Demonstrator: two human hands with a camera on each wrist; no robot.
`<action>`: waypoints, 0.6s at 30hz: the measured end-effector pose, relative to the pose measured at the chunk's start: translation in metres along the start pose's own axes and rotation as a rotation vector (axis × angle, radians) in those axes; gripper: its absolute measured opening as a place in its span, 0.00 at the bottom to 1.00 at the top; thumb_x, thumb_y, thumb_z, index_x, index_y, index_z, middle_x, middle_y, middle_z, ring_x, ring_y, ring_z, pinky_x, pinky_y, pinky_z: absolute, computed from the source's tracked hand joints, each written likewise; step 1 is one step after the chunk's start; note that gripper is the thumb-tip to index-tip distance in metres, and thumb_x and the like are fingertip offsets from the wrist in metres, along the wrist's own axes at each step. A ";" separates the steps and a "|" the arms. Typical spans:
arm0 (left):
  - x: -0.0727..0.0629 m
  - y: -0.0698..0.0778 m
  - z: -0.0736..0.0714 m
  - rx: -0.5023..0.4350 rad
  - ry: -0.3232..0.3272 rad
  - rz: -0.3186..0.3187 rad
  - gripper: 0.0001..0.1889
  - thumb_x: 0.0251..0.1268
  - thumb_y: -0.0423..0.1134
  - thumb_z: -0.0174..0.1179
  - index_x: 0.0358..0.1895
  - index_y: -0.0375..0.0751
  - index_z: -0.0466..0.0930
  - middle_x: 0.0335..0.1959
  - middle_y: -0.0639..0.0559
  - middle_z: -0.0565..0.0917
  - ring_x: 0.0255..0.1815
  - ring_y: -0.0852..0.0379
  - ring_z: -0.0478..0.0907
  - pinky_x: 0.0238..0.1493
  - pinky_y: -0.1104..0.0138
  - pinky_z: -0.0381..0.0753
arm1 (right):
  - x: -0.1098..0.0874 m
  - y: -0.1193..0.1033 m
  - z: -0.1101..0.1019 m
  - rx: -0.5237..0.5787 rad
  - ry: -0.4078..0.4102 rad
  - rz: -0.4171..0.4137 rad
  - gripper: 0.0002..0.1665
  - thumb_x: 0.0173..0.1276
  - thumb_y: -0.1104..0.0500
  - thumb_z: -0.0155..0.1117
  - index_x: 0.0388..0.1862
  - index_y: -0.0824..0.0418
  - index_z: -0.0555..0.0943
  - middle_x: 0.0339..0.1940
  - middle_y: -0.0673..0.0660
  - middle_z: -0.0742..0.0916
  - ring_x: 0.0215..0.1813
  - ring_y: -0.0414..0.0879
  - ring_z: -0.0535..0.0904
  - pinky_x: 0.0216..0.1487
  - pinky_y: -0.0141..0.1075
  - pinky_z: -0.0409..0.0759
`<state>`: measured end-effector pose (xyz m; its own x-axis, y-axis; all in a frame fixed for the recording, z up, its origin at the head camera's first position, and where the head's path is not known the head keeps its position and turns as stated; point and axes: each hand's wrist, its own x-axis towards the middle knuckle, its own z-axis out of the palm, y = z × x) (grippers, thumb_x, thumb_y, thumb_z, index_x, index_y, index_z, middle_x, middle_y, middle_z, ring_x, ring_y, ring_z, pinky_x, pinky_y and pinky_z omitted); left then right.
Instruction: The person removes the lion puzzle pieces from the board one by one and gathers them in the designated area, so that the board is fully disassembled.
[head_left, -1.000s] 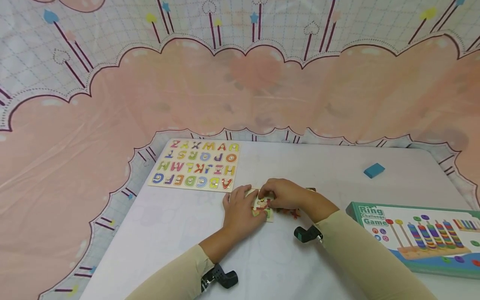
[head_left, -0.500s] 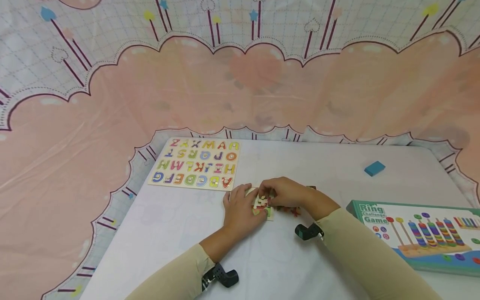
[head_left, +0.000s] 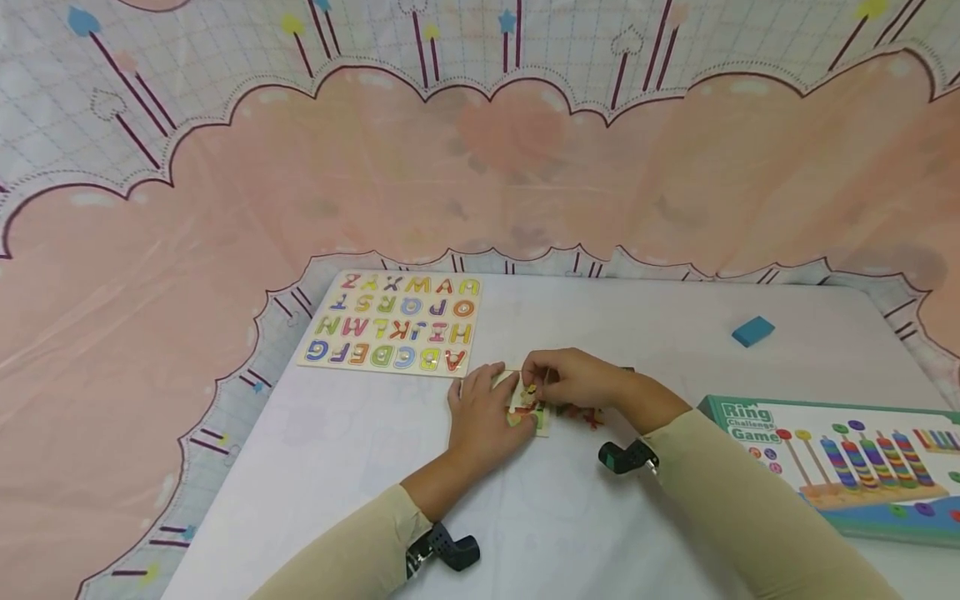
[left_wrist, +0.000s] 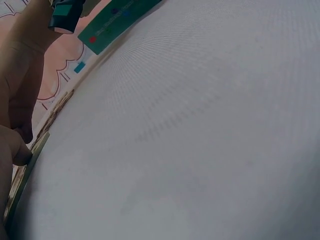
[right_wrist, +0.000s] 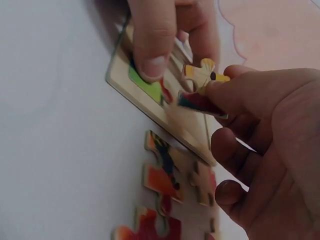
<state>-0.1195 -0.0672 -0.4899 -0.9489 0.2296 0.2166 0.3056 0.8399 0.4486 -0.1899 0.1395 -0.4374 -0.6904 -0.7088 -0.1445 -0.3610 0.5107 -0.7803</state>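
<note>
My left hand (head_left: 483, 417) lies over a small wooden jigsaw tray (right_wrist: 121, 82), fingers spread across its left side. Its thumb presses on a green puzzle piece (right_wrist: 145, 86) lying in the tray's corner, as the right wrist view shows. Between thumb and index finger, my right hand (head_left: 573, 382) pinches a yellow puzzle piece (right_wrist: 200, 74) above the tray. Just under it a dark red and teal piece (right_wrist: 200, 103) stands tilted close to the thumb. Beside the tray lie several loose puzzle pieces (right_wrist: 162, 175), with red, orange and black printing.
A wooden alphabet board (head_left: 393, 323) lies behind and left of the hands. A blue block (head_left: 753, 332) sits at the back right. The Ring Challenge Game box (head_left: 832, 467) lies at the right on the white table (head_left: 337, 467). A patterned cloth (head_left: 450, 167) hangs behind.
The right hand has lifted slightly back from the tray, and a yellow piece now shows at its fingertips. The left hand has stayed on the tray. The head view has tilted slightly.
</note>
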 end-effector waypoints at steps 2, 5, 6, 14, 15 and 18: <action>0.000 0.000 0.000 0.004 -0.004 0.000 0.34 0.63 0.56 0.65 0.71 0.46 0.82 0.74 0.45 0.73 0.78 0.43 0.62 0.74 0.36 0.52 | -0.002 0.000 -0.003 0.020 0.011 0.014 0.10 0.77 0.66 0.64 0.49 0.52 0.80 0.40 0.50 0.82 0.39 0.46 0.80 0.40 0.39 0.82; 0.001 0.000 0.001 0.003 0.001 0.004 0.33 0.63 0.55 0.65 0.70 0.45 0.82 0.74 0.45 0.73 0.78 0.43 0.62 0.74 0.35 0.51 | -0.007 0.000 -0.008 0.015 0.030 0.023 0.10 0.78 0.66 0.62 0.48 0.51 0.80 0.41 0.51 0.83 0.39 0.46 0.81 0.40 0.40 0.82; 0.001 0.000 0.002 0.003 0.004 0.005 0.33 0.63 0.55 0.65 0.70 0.45 0.82 0.74 0.45 0.74 0.78 0.43 0.62 0.74 0.35 0.51 | -0.009 0.000 -0.010 0.011 0.036 0.024 0.09 0.77 0.66 0.62 0.47 0.51 0.80 0.40 0.51 0.83 0.38 0.46 0.81 0.39 0.40 0.82; 0.001 0.001 0.002 0.007 -0.009 -0.017 0.34 0.62 0.55 0.65 0.71 0.45 0.81 0.75 0.46 0.73 0.78 0.43 0.62 0.76 0.35 0.51 | -0.027 0.004 -0.019 -0.007 0.055 0.058 0.09 0.76 0.67 0.63 0.45 0.53 0.80 0.38 0.51 0.83 0.40 0.48 0.79 0.40 0.41 0.80; 0.001 0.001 0.002 0.007 -0.009 -0.018 0.34 0.62 0.55 0.65 0.71 0.45 0.81 0.75 0.45 0.73 0.78 0.43 0.62 0.76 0.35 0.51 | -0.029 0.005 -0.019 -0.012 0.060 0.066 0.09 0.75 0.67 0.63 0.45 0.53 0.80 0.38 0.51 0.83 0.41 0.48 0.79 0.40 0.41 0.80; 0.001 0.001 0.003 0.008 -0.009 -0.016 0.35 0.62 0.55 0.65 0.71 0.44 0.81 0.75 0.45 0.73 0.78 0.42 0.62 0.76 0.35 0.51 | -0.037 0.008 -0.022 -0.024 0.074 0.092 0.09 0.75 0.67 0.64 0.46 0.53 0.81 0.39 0.51 0.84 0.42 0.49 0.78 0.43 0.42 0.79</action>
<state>-0.1204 -0.0649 -0.4918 -0.9545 0.2201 0.2013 0.2893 0.8476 0.4449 -0.1807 0.1807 -0.4254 -0.7654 -0.6212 -0.1684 -0.3088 0.5840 -0.7507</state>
